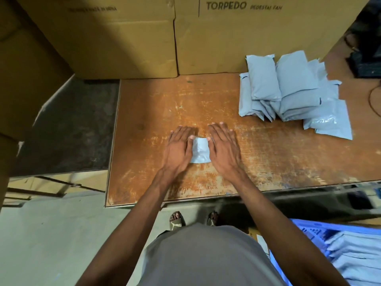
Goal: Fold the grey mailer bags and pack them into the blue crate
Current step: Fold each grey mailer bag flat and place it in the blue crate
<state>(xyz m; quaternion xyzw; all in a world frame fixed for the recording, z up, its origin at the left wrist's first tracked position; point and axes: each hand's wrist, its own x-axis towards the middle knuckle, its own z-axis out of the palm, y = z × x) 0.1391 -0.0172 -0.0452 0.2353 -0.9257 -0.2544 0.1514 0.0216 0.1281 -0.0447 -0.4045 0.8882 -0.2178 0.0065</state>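
**Grey bag pressed flat, fold in hand**

Grey plastic shows between my two hands: one small folded bag (199,150) lies near the middle of the worn table (268,153). My left hand (179,148) and right hand (223,150) lie flat with fingers straight, one on each side of it, thumbs touching its far corners; neither grips anything.

To do this well, I judge I should press evenly outward to drive out air and set the crease before lifting.

Unfolded bags (292,89) sit piled at the far right of the table, well apart from my hands. The blue crate (309,234) stands on the floor, near right, already holding some bags. Cardboard boxes (123,38) line the far edge. Nothing blocks the way to the crate, though reaching it means passing over the near table edge.
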